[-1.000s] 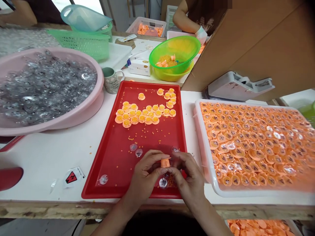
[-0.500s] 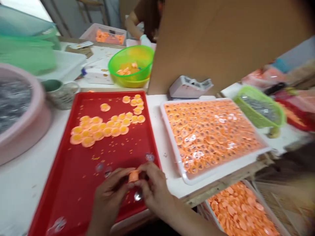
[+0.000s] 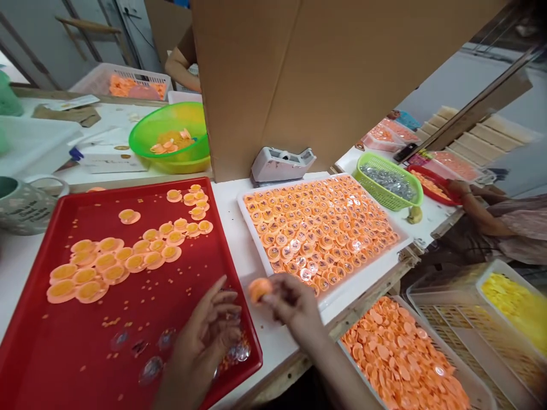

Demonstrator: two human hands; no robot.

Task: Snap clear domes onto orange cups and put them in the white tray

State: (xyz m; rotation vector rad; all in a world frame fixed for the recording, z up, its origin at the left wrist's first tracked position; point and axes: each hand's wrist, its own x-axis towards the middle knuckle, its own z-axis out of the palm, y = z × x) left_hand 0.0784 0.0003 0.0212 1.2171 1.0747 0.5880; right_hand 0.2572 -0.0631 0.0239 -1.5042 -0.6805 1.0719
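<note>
My right hand [image 3: 297, 307] pinches a small round orange plastic piece [image 3: 258, 290] between thumb and fingertips, just beyond the right rim of the red tray [image 3: 239, 270]. Over the tray's near right corner, my left hand [image 3: 207, 336] has its fingers apart and holds nothing. Clear domed pieces [image 3: 151, 369] lie on the tray left of that hand, and others sit partly hidden beneath it. Farther back on the tray, orange discs with yellow centres [image 3: 106, 261] form an overlapping group amid tiny yellow specks. To the right, a white tray [image 3: 260, 239] is packed with rows of finished-looking orange pieces.
A cardboard sheet [image 3: 273, 74] stands behind a tape dispenser [image 3: 282, 164]. A green bowl [image 3: 141, 134], a mug [image 3: 29, 208] and a green basket [image 3: 391, 199] surround the trays. Below the table edge sits a bin of orange parts [image 3: 401, 347]. Other people work nearby.
My hands have parted. The right hand has carried the orange piece right, off the red tray, while the left has let go and spread its fingers. The camera view has turned right.
</note>
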